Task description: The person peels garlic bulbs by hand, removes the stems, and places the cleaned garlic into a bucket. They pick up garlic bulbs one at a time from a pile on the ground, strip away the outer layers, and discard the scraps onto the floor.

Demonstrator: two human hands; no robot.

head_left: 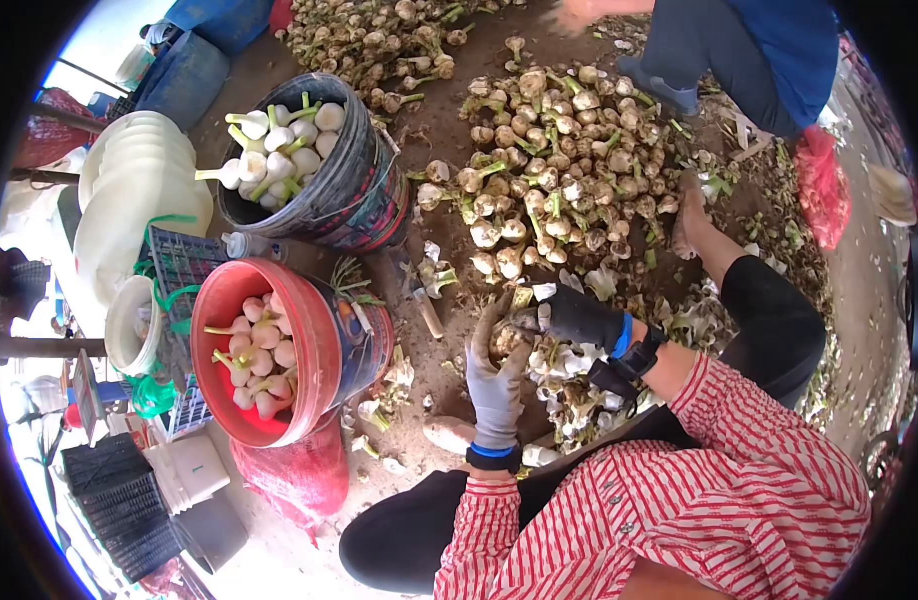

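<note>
My left hand [495, 385], in a grey glove, is closed around a dirt-covered garlic bulb [504, 342]. My right hand [577, 317], in a black glove, presses its curled fingers against the top of the same bulb. A small pale piece shows by the right fingertips; what it is I cannot make out. Beyond both hands lies a heap of unpeeled garlic bulbs [569, 150] with short green stems. Loose papery skins [569, 375] are scattered under and beside my right hand.
To the left, a red bucket [207, 350] and a dark bucket [349, 205] contain cleaned white garlic. A red mesh bag [299, 475] lies below the red bucket. A short wooden stick [429, 313] is on the ground. Another person's leg [694, 50] is at the upper right.
</note>
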